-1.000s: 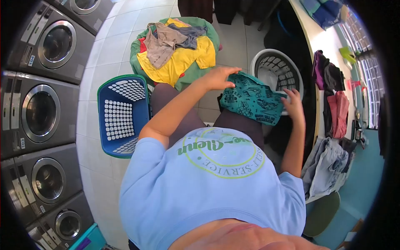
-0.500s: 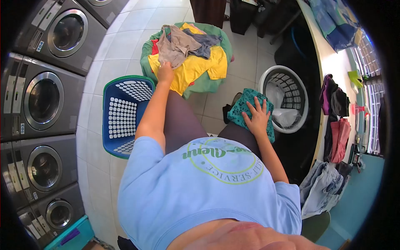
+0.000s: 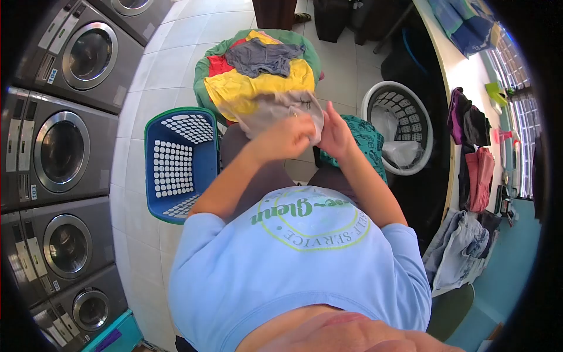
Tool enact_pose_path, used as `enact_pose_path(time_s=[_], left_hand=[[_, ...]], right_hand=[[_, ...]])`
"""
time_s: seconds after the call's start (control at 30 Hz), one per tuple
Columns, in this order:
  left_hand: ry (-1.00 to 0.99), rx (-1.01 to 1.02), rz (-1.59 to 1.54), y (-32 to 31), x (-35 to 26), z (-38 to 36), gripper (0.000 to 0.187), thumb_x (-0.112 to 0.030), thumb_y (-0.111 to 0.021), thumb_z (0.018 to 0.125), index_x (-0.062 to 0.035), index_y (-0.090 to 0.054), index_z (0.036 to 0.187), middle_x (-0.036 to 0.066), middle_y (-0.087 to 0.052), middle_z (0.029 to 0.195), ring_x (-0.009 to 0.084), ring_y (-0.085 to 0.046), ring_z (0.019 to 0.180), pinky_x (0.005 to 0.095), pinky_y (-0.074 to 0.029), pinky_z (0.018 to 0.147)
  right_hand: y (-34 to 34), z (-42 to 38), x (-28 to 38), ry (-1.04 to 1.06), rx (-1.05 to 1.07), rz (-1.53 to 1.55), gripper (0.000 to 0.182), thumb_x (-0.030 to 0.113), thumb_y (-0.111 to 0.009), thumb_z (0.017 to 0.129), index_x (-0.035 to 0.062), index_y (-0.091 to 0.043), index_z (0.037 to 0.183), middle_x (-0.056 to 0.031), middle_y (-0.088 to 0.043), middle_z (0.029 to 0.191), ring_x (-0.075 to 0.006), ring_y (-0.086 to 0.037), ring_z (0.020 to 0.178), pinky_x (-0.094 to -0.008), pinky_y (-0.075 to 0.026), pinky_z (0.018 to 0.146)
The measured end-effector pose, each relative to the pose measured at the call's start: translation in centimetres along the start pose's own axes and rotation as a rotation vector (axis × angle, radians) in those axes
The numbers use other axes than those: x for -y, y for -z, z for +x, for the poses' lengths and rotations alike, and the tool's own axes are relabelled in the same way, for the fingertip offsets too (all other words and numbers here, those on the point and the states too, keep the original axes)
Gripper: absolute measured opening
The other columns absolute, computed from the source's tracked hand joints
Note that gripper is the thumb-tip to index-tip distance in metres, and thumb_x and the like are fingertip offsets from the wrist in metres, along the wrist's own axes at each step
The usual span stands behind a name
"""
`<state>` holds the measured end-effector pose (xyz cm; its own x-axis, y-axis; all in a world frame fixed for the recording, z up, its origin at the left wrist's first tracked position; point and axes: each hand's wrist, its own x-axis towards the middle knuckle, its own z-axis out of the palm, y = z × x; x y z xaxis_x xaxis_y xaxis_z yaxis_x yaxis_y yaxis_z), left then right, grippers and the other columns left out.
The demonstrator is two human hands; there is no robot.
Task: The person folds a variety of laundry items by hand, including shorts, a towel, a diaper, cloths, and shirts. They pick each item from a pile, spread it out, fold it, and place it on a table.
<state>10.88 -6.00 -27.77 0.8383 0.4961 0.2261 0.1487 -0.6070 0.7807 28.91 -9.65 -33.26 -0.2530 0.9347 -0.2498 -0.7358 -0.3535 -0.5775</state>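
A taupe garment (image 3: 267, 114) is stretched between my two hands above my lap, blurred by motion. My left hand (image 3: 288, 138) is closed on its near side. My right hand (image 3: 337, 134) grips its right edge, with the fingers pointing up. Just beyond is a green-lined heap of laundry, with a grey garment (image 3: 261, 57) on top, a yellow garment (image 3: 281, 82) under it and a red piece (image 3: 219, 66) at the left. A folded teal patterned cloth (image 3: 365, 138) lies on my right thigh, partly behind my right forearm.
A blue laundry basket (image 3: 202, 161) with a green rim stands at my left. To my right is a round white and grey basket (image 3: 427, 138) holding clear plastic. Washing machines (image 3: 58, 144) line the left side. Folded clothes (image 3: 481, 176) lie along the counter at the right.
My left hand has drawn the taupe garment off the heap toward my lap. My right hand has left the teal cloth and taken hold of the taupe garment's edge.
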Motion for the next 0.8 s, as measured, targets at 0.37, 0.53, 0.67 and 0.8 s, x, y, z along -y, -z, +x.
enact_pose_path(time_s=[0.37, 0.53, 0.67, 0.8], left_hand=[[0.272, -0.379, -0.460, -1.7, -1.2, -2.9, 0.034, -0.019, -0.067, 0.083, 0.0003, -0.055, 0.107, 0.006, -0.055, 0.088, 0.0132, -0.057, 0.077, 0.0262, -0.046, 0.070], [0.429, -0.499, -0.568, -2.4, -0.2, -2.2, 0.034, -0.022, -0.062, 0.090, 0.0006, -0.056, 0.115, 0.001, -0.059, 0.078, 0.0057, -0.057, 0.072, 0.0206, -0.046, 0.063], [0.346, -0.372, -0.406, -3.0, 1.8, -2.5, 0.023, -0.015, -0.053, 0.094, 0.0004, -0.062, 0.108, 0.001, -0.060, 0.093, 0.0074, -0.055, 0.087, 0.0229, -0.044, 0.076], [0.331, -0.269, -0.393, -4.5, 2.5, -3.0, 0.026, -0.019, -0.052, 0.095, -0.0005, -0.061, 0.111, 0.002, -0.055, 0.113, 0.0120, -0.051, 0.103, 0.0279, -0.040, 0.088]], right_hand=[[-3.0, -1.0, -1.9, 0.246, -0.100, -0.277, 0.028, 0.004, -0.058, 0.089, 0.0035, -0.053, 0.116, -0.0062, -0.059, 0.112, -0.0137, -0.059, 0.098, -0.0289, -0.050, 0.085], [-4.5, -2.3, -2.7, 0.392, -0.063, -0.618, 0.022, -0.003, -0.054, 0.088, -0.0003, -0.057, 0.110, -0.0045, -0.061, 0.101, -0.0102, -0.058, 0.093, -0.0254, -0.047, 0.084], [-1.0, -0.9, -4.4, 0.407, -0.201, 0.101, 0.019, 0.015, -0.057, 0.091, 0.0039, -0.057, 0.106, -0.0057, -0.060, 0.095, -0.0134, -0.059, 0.086, -0.0269, -0.048, 0.081], [-0.4, -0.1, -4.9, -0.034, -0.350, 0.246, 0.043, 0.045, -0.061, 0.087, 0.0089, -0.055, 0.111, -0.0075, -0.061, 0.105, -0.0217, -0.059, 0.095, -0.0383, -0.048, 0.087]])
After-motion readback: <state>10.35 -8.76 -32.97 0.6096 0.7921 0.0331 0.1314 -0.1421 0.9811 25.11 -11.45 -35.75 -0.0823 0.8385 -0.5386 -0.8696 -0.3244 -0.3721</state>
